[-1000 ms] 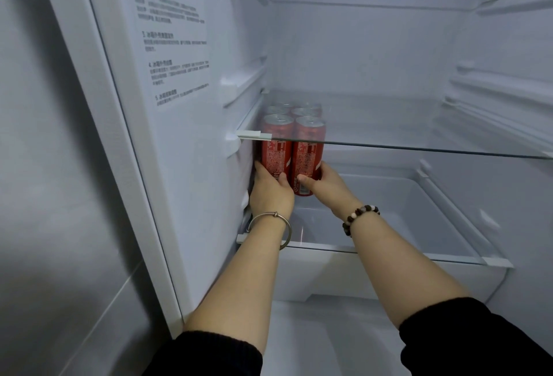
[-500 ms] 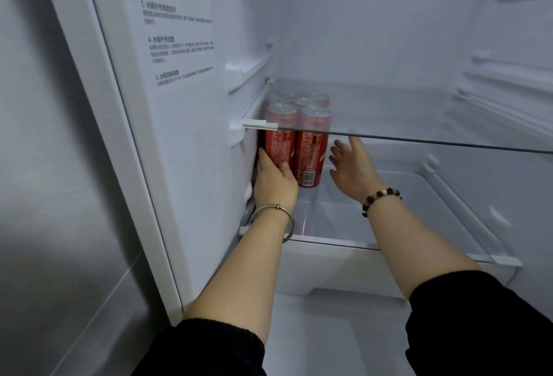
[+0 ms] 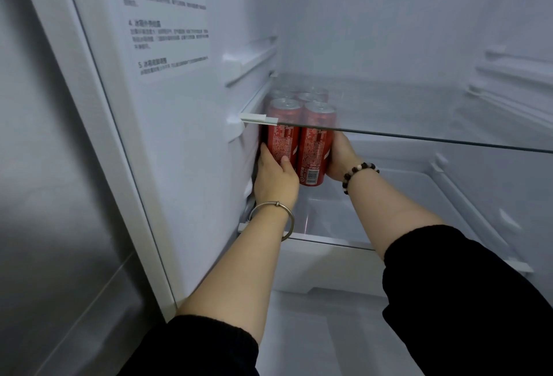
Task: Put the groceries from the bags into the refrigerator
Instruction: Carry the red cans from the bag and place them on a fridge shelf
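Red cans (image 3: 299,142) are just under the glass shelf (image 3: 419,112) at its left end, label print too small to read. Left hand (image 3: 275,175) and right hand (image 3: 341,154) grip the front pair from either side. Above the shelf, a notice (image 3: 167,25) is numbered 3, 4, 5.

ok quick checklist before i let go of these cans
1. Cans upright: ok.
2. Can tops below the glass shelf: ok.
3. Left hand grips the left front can: ok.
4. Right hand against the right can's side: ok, though its fingers are hidden.
5. Can bases resting on the lower shelf: cannot tell.
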`<act>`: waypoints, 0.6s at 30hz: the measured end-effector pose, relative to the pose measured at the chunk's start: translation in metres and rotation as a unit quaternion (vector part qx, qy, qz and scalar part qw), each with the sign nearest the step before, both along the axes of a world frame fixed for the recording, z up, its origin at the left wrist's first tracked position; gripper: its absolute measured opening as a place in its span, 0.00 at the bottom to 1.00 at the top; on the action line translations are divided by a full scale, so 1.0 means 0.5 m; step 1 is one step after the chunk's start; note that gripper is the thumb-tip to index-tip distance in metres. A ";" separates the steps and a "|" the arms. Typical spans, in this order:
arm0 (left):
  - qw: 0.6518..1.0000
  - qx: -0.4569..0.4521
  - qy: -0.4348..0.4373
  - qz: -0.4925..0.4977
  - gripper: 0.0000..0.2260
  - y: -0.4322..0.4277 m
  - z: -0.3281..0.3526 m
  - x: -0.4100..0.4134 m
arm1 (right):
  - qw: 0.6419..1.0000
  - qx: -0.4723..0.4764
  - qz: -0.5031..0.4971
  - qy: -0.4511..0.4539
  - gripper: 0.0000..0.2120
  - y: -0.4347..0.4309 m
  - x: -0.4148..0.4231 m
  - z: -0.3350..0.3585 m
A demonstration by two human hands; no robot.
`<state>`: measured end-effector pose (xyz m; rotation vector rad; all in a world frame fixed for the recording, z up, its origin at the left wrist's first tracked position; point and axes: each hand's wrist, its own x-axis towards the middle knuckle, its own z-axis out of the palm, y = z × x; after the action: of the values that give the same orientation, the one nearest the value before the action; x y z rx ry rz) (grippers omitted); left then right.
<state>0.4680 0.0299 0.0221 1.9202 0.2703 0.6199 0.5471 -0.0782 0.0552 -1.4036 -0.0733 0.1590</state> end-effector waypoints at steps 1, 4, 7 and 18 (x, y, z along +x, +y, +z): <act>1.000 -0.001 0.000 0.001 0.24 0.000 0.000 0.001 | 1.000 -0.008 0.002 0.001 0.26 0.001 -0.003 0.001; 1.000 -0.007 -0.004 0.006 0.24 -0.001 0.001 -0.001 | 1.000 -0.004 -0.025 -0.001 0.25 0.008 -0.023 0.004; 1.000 -0.015 -0.011 0.013 0.23 -0.002 0.000 -0.004 | 0.997 0.025 -0.067 0.008 0.24 0.015 -0.027 -0.011; 0.998 -0.004 -0.048 0.034 0.25 -0.006 0.004 -0.029 | 0.980 0.015 -0.195 0.032 0.29 0.077 -0.038 -0.037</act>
<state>0.4532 0.0270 0.0242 1.8744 0.2773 0.7525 0.5281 -0.0398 0.0368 -1.3554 0.2510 -0.1219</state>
